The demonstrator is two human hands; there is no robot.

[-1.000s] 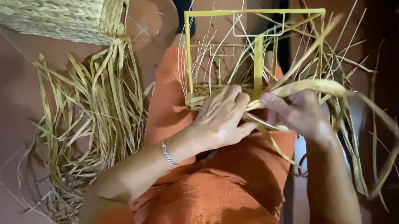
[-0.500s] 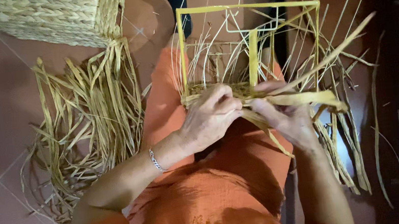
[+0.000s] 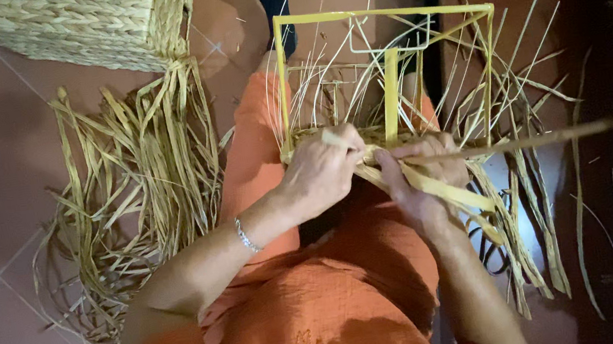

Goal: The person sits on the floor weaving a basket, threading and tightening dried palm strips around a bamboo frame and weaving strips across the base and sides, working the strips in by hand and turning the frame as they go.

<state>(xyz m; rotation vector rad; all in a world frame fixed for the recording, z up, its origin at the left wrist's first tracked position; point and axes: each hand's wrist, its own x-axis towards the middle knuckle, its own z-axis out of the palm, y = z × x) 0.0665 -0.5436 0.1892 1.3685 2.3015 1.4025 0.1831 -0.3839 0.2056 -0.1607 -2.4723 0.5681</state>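
Observation:
A yellow metal wire frame (image 3: 382, 14) rests on my lap, with many thin straw strands woven through and sticking out of it. My left hand (image 3: 326, 169) presses on the frame's near bottom edge and pinches a flat straw strip (image 3: 443, 187) there. My right hand (image 3: 425, 172) grips the same strip beside it, and a long strand (image 3: 547, 138) stretches out to the right from my fingers. I wear orange clothes and a thin bracelet (image 3: 246, 236) on my left wrist.
A woven straw basket (image 3: 78, 24) stands at the top left on the tiled floor. A loose pile of straw strips (image 3: 129, 203) lies to my left. More strands (image 3: 527, 230) hang down at the right, next to a dark wall.
The frame has shifted slightly left and nearer. My hands have closed in on its bottom edge, and a strand once curved downward at the right now stretches straight out to the right.

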